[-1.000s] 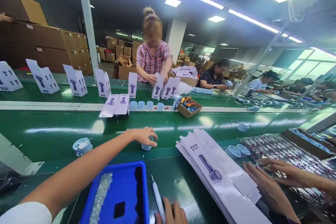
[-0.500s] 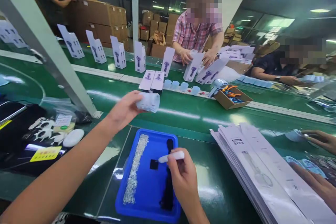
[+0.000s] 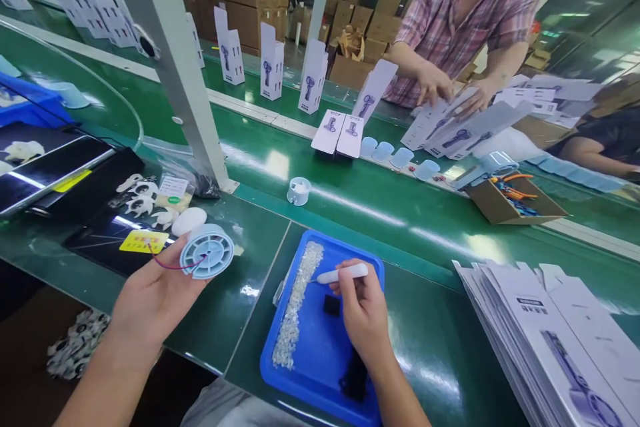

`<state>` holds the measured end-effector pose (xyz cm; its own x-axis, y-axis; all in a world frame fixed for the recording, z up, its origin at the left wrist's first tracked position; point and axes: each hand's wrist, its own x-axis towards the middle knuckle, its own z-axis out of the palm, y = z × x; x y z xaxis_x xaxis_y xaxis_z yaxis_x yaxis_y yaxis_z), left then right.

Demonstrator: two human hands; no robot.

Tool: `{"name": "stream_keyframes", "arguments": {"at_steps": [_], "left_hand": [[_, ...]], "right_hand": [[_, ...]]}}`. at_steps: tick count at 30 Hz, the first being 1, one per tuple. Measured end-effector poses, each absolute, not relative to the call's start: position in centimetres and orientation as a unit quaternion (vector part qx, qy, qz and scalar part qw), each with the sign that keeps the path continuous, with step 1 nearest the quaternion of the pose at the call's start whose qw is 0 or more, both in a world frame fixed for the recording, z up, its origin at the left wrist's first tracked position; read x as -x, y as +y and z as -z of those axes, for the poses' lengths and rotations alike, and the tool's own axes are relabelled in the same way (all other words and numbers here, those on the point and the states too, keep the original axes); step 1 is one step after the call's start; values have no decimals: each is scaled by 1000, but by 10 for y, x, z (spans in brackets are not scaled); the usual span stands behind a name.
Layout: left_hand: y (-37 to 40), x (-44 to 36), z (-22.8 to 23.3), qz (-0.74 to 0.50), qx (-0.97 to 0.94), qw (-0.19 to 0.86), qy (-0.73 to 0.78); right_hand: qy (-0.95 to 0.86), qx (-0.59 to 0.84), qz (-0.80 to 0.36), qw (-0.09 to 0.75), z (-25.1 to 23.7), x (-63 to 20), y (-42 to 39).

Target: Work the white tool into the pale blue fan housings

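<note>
Pale-blue round part (image 3: 207, 251) in left hand (image 3: 150, 293), white pen tool (image 3: 343, 273) in right hand (image 3: 363, 313)

Left hand (image 3: 153, 293): forearm bare, palm up, fingers curled in a hold. Right hand (image 3: 364, 312): forearm bare, knuckles up, fingertips pinched in a grip.

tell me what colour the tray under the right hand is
Blue: the tray under the right hand shows clearly in the head view.
</note>
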<state>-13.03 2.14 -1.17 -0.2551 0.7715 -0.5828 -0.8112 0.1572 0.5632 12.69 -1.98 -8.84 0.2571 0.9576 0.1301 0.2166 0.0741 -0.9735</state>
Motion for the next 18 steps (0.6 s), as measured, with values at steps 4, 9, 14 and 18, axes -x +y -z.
{"name": "stream_keyframes", "arguments": {"at_steps": [4, 9, 14, 18], "left_hand": [[19, 130, 15, -642, 33, 625, 443], [23, 127, 14, -657, 26, 609, 443], [22, 125, 16, -638, -38, 598, 484], [19, 125, 27, -609, -152, 624, 467]], "right_hand": [[-607, 593, -247, 468, 81, -129, -19], [-596, 619, -152, 488, 75, -148, -28], [-469, 659, -107, 579, 85, -158, -56], [-467, 673, -101, 564, 95, -156, -65]]}}
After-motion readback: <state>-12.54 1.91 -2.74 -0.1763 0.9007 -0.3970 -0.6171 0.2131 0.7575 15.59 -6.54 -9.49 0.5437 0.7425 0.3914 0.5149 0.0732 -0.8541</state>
